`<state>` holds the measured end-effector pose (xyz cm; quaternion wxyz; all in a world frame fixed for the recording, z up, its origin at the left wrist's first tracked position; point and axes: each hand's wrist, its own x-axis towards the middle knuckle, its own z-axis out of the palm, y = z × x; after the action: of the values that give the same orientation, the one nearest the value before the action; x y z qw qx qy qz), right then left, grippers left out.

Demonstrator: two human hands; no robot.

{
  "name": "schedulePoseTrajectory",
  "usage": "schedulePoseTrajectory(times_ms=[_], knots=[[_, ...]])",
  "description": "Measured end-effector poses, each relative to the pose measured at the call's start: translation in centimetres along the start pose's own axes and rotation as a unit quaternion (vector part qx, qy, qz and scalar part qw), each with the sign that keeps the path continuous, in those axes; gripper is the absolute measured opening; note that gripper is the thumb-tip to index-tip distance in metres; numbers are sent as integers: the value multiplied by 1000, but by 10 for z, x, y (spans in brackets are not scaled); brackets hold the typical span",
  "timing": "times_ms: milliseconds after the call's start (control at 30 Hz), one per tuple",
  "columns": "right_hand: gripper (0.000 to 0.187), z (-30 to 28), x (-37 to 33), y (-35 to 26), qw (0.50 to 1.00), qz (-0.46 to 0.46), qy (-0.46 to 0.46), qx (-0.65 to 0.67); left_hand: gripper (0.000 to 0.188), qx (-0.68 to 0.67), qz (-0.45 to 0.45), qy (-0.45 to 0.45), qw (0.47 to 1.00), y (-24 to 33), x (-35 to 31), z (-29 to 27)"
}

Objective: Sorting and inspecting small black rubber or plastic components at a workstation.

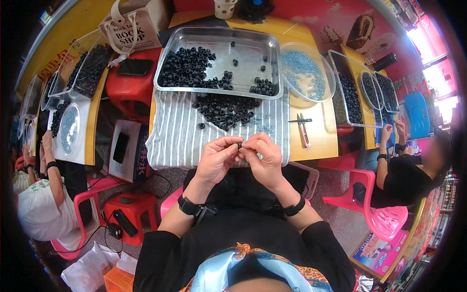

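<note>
- Yellow table [322, 144]: work surface; striped cloth [170, 134] covers its near part and hangs toward the lap.
- Held bead [239, 145]: dark and small, above the cloth's near edge, between the two hands.
- Left hand [216, 159]: thumb and index pinch the held bead.
- Right hand [265, 156]: fingertips drawn together against the held bead; whether they grip it or a fine strand cannot be told.
- Caution, drop: a narrow pinch on a hard, round part could slip. The part could then roll off the near edge or mix into the heap [226, 113].
- Caution, scatter: a tug on the cloth could send loose beads rolling.
- Caution, spill: a knock from the right forearm could tip the bowl [329, 80].
- Tray [249, 47]: shiny metal, rectangular, rounded corners, raised rim; black beads gather mainly at left.
- Heap: black, rounded, holed beads on soft striped fabric.
- Bowl: clear, round, holding tiny pale-blue beads.
- Snips [303, 131]: slender, red-and-metal body, dark tip; lying right of the cloth.
</note>
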<state>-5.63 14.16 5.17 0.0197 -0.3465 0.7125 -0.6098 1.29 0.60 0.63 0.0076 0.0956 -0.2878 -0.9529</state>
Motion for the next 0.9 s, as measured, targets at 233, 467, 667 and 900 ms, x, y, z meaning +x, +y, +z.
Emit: schedulePoseTrajectory(times_ms=[233,467,667,900], knots=[[11,-21,16,2,974,151,-144,90,23,23,-17,-38,999,0,-2,-8],[10,-18,47,12,989,36,-107,-96,24,-77,26,8,997,10,-5,-12],[5,6,57,23,919,-11,-198,-340,22,-93,20,-21,995,10,-3,-15],[10,9,52,23,874,-5,-208,-440,21,-77,26,-27,996,9,-3,-17]])
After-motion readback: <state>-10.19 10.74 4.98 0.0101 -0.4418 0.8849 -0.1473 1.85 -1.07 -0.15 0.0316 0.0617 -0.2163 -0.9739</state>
